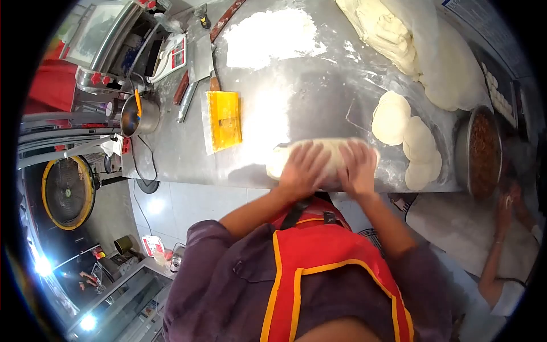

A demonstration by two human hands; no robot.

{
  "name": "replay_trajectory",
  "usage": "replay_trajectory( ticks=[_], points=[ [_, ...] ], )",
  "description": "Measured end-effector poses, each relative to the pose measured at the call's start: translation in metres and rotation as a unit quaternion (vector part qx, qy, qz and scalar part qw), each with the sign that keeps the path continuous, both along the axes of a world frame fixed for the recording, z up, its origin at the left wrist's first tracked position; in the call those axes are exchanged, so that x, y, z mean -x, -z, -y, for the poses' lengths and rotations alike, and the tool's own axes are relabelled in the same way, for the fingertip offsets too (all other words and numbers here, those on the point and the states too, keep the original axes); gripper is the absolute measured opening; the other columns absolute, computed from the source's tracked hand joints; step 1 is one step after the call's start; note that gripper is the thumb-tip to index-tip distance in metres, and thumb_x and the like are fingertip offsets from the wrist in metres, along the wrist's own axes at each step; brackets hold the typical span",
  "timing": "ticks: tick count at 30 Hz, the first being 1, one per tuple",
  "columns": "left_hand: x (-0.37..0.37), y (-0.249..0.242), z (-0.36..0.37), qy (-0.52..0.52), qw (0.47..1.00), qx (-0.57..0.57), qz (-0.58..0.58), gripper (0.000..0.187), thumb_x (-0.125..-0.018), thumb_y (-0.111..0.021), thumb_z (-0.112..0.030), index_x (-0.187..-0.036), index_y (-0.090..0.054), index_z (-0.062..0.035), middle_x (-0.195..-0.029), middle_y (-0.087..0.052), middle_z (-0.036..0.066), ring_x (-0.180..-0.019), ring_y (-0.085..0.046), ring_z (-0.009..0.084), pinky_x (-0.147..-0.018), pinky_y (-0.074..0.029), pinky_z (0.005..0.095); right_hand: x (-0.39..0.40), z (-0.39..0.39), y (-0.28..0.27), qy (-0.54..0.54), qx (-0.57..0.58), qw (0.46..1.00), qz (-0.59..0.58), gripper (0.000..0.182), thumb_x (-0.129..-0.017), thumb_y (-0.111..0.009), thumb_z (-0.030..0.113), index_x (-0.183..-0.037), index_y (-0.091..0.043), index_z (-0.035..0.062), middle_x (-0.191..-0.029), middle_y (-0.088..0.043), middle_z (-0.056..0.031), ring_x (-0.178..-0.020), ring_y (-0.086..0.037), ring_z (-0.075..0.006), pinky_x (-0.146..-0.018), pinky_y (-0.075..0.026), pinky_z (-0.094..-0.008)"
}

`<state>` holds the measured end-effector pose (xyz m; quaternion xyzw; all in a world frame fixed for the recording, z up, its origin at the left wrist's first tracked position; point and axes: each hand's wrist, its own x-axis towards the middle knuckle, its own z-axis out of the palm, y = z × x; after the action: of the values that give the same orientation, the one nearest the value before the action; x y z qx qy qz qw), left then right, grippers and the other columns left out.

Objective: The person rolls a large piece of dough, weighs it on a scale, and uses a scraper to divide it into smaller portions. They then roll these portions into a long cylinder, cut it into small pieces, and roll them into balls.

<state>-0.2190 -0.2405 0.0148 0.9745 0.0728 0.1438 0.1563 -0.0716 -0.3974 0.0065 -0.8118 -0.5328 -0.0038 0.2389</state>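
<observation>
A thick roll of pale dough (276, 165) lies along the front edge of the metal table. My left hand (306, 166) is on its left half, fingers curved over the top and far side. Close beside it, my right hand (356, 167) grips the right half the same way. Both hands are slightly blurred, and my palms and the dough's near side are partly hidden. To the right of the roll, flat dough rounds (391, 118) overlap on the floured metal table (319, 102), with more rounds (419, 148) beside them.
A large dough mass (382, 34) sits under plastic at the back right. A bowl of brown filling (484, 151) stands at the right edge. Left are a yellow packet (224, 121), a cleaver (200, 60), a scale (171, 57) and a pot (142, 115). Another person's hands (506, 205) show far right.
</observation>
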Motion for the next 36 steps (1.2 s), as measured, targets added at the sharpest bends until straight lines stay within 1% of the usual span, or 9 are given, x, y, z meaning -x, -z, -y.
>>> replay_trajectory(
  ticks=[8,10,12,16,19,24,28,31,36],
  points=[
    [-0.024,0.022,-0.009,0.013,1.000,0.017,0.013,0.059,-0.083,-0.060,-0.037,-0.134,-0.050,-0.0104,-0.139,-0.045,0.015,-0.127,-0.045,0.0320,-0.105,-0.034,0.0474,0.006,-0.009,0.025,0.079,0.003,0.995,0.059,0.056,-0.084,-0.057,0.031,-0.133,-0.047,0.0059,-0.136,-0.044,-0.0184,-0.126,-0.038,-0.0393,-0.106,-0.021,-0.0603],
    [-0.063,0.035,-0.042,-0.032,0.996,0.039,0.068,0.045,-0.086,-0.060,-0.038,-0.121,-0.057,-0.0098,-0.117,-0.059,0.012,-0.104,-0.056,0.0291,-0.091,-0.043,0.0427,-0.032,-0.050,0.025,0.096,-0.056,0.990,0.086,0.045,-0.086,-0.057,0.036,-0.123,-0.058,0.0096,-0.118,-0.059,-0.0115,-0.110,-0.051,-0.0299,-0.097,-0.033,-0.0509],
    [-0.097,0.024,-0.072,-0.075,0.993,0.087,-0.036,0.033,-0.092,-0.054,-0.035,-0.111,-0.062,-0.0089,-0.106,-0.065,0.012,-0.101,-0.060,0.0302,-0.082,-0.048,0.0408,-0.061,-0.089,0.023,0.167,0.127,0.978,0.025,0.030,-0.092,-0.051,0.036,-0.104,-0.066,0.0127,-0.105,-0.064,-0.0112,-0.104,-0.055,-0.0271,-0.089,-0.037,-0.0459],
    [-0.121,0.022,-0.098,-0.106,0.994,-0.004,0.038,0.035,-0.094,-0.050,-0.036,-0.111,-0.062,-0.0072,-0.107,-0.064,0.016,-0.100,-0.059,0.0344,-0.086,-0.047,0.0440,-0.070,-0.113,0.029,0.209,-0.017,0.969,0.131,0.029,-0.094,-0.048,0.035,-0.095,-0.065,0.0109,-0.103,-0.064,-0.0075,-0.101,-0.057,-0.0269,-0.086,-0.038,-0.0437],
    [-0.094,0.015,-0.082,-0.073,0.979,0.176,-0.073,0.035,-0.095,-0.050,-0.036,-0.111,-0.061,-0.0073,-0.112,-0.063,0.015,-0.106,-0.057,0.0342,-0.091,-0.044,0.0448,-0.063,-0.076,0.021,0.105,-0.037,0.993,-0.028,0.029,-0.094,-0.048,0.030,-0.109,-0.063,0.0102,-0.109,-0.063,-0.0082,-0.105,-0.055,-0.0272,-0.090,-0.036,-0.0457],
    [-0.036,0.006,-0.053,-0.034,0.989,0.133,0.061,0.042,-0.094,-0.052,-0.028,-0.128,-0.051,-0.0028,-0.133,-0.050,0.018,-0.124,-0.045,0.0371,-0.104,-0.036,0.0440,-0.013,-0.001,-0.010,0.031,-0.075,0.995,-0.063,0.049,-0.088,-0.058,0.020,-0.133,-0.047,0.0060,-0.133,-0.049,-0.0197,-0.126,-0.043,-0.0371,-0.109,-0.027,-0.0500],
    [-0.001,0.003,-0.056,-0.114,0.976,0.123,0.140,0.044,-0.092,-0.055,-0.020,-0.131,-0.049,-0.0013,-0.132,-0.049,0.020,-0.124,-0.045,0.0376,-0.104,-0.037,0.0451,0.017,0.065,0.006,-0.081,0.229,0.969,-0.053,0.061,-0.083,-0.064,0.023,-0.137,-0.044,0.0058,-0.142,-0.042,-0.0175,-0.133,-0.036,-0.0338,-0.112,-0.024,-0.0496],
    [0.030,0.000,-0.063,-0.192,0.965,0.130,0.123,0.044,-0.092,-0.055,-0.018,-0.132,-0.047,0.0001,-0.131,-0.050,0.022,-0.123,-0.045,0.0386,-0.104,-0.036,0.0442,0.044,0.065,0.019,-0.281,0.210,0.936,-0.025,0.062,-0.083,-0.064,0.028,-0.138,-0.044,0.0065,-0.144,-0.041,-0.0119,-0.134,-0.036,-0.0267,-0.112,-0.025,-0.0464],
    [0.049,-0.002,-0.054,-0.235,0.951,0.164,0.113,0.044,-0.093,-0.053,-0.019,-0.133,-0.046,0.0000,-0.132,-0.051,0.022,-0.123,-0.046,0.0390,-0.104,-0.036,0.0438,0.114,-0.030,0.046,-0.340,0.025,0.940,0.017,0.060,-0.084,-0.061,0.032,-0.137,-0.045,0.0082,-0.142,-0.044,-0.0058,-0.133,-0.037,-0.0208,-0.113,-0.025,-0.0431]
  ],
)
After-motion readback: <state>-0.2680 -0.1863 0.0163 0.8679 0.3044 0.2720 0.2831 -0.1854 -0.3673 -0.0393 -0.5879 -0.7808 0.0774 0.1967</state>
